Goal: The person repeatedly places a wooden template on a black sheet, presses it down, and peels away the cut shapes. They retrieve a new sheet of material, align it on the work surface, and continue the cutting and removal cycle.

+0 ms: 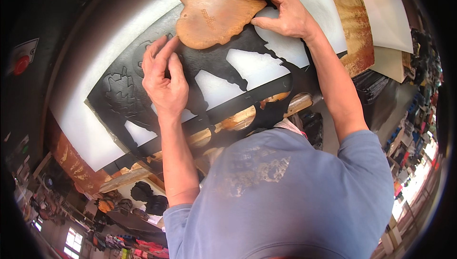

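Head view. A rust-brown irregular cutout piece [216, 18] lies on a black perforated sheet [119, 92] over a white surface [95, 44], its long axis running from lower left to upper right. The right hand [281, 11] grips the piece's far right end, fingers curled over the upper edge and thumb below. The left hand [164, 75] touches the lower left edge with an extended forefinger, the other fingers loosely curled and apparently holding nothing. Both hands flank the piece; the right is the firmer hold.
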`<state>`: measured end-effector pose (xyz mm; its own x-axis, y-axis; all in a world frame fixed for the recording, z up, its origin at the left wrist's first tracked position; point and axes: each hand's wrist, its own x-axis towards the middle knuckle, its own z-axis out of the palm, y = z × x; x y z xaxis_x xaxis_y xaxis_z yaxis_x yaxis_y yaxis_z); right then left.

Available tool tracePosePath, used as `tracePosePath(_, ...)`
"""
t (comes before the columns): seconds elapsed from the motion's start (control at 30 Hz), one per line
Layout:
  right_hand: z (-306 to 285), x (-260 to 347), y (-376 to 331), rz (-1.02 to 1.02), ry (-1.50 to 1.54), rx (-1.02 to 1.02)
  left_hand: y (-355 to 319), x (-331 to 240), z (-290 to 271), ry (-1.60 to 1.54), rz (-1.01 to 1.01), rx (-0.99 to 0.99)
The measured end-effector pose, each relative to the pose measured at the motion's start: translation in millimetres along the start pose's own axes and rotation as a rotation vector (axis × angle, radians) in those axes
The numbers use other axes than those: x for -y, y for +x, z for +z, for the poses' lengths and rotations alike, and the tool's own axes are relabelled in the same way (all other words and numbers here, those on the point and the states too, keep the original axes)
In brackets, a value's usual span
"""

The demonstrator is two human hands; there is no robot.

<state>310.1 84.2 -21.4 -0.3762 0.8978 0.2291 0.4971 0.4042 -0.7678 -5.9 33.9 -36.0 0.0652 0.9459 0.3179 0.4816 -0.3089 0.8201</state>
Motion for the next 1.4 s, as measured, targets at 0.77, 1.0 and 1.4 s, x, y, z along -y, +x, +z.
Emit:
tracePosePath(0.77, 23, 39, -6, 0.076, -0.055, -0.101, 11, 0, -2, 0.143, 0.150, 0.025)
tracePosePath(1.0, 53, 62, -35, 0.092, -0.079, -0.319, 26, 4, -4, 0.176, 0.194, 0.046)
tracePosePath(1.4, 77, 79, -71, 0.173, -0.022, -0.492, 37, 15, -4, 0.032, 0.037, 0.112)
